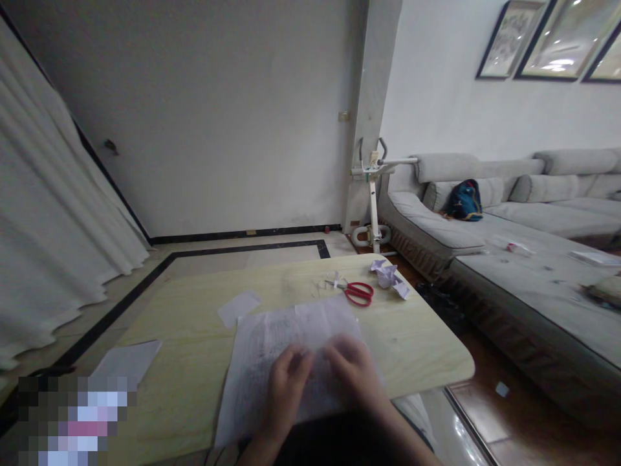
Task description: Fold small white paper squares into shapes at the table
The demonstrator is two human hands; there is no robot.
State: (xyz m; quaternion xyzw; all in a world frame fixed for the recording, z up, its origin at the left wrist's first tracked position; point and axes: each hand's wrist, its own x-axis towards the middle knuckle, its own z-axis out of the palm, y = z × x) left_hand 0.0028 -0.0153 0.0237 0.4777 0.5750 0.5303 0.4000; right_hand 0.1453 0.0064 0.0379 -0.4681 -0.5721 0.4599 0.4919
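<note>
A large creased sheet of paper (272, 349) with faint writing lies on the pale wooden table (194, 362). Both hands rest on its near part. My left hand (286, 388) presses down on the sheet, its fingers bent and close together. My right hand (354, 375) lies beside it on the paper, knuckles up, fingers curled toward the left hand. The fingertips of both are blurred, so whether they pinch the paper is unclear.
Red-handled scissors (356, 292) lie at the table's far edge beside crumpled paper scraps (388, 275). A small paper piece (239, 307) and another sheet (127, 362) lie to the left. A grey sofa (533, 259) with a blue backpack (464, 200) stands at right.
</note>
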